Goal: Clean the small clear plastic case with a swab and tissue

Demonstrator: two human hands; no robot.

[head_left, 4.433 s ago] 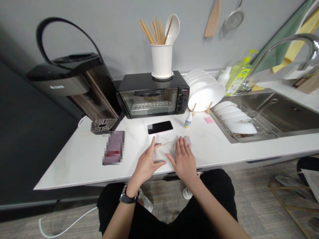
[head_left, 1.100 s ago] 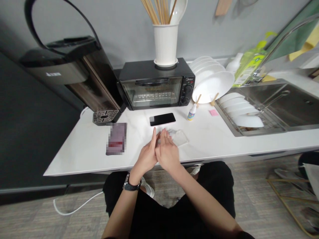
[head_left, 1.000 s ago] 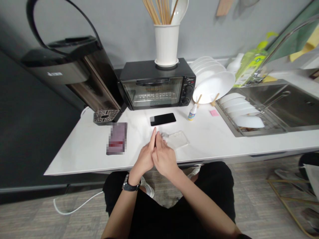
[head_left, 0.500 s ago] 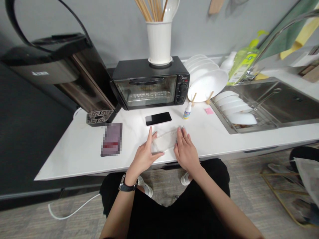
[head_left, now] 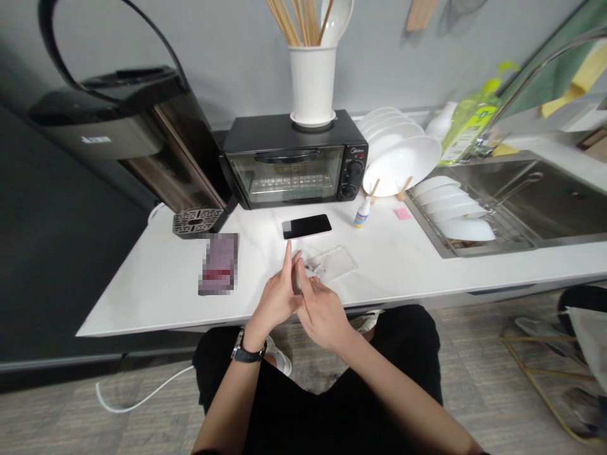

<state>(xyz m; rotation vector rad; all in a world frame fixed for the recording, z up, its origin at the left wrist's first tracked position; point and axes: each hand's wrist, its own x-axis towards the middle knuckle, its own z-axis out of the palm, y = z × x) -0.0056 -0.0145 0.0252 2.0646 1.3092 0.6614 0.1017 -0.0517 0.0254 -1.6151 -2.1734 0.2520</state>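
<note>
A clear phone case (head_left: 339,262) lies on the white counter, just right of my hands. My left hand (head_left: 279,294) is at the case's left end, index finger stretched forward and fingers apart. My right hand (head_left: 321,309) has crossed over to meet it, its fingers closed around something small and whitish that I cannot make out, near the left fingers. Beyond the hands lies a black-screened phone (head_left: 308,227). To its right stands a small white bottle (head_left: 361,213) with a yellow base.
A toaster oven (head_left: 289,170) stands at the back, with a dark water dispenser (head_left: 190,158) to its left. White plates (head_left: 401,164) lean at its right, before the sink (head_left: 545,202). A purple pouch (head_left: 220,262) lies at the left. A pink note (head_left: 403,213) is near the bottle.
My right hand has moved left from the case's right end to my left hand, uncovering the case's right part. The view has shifted slightly.
</note>
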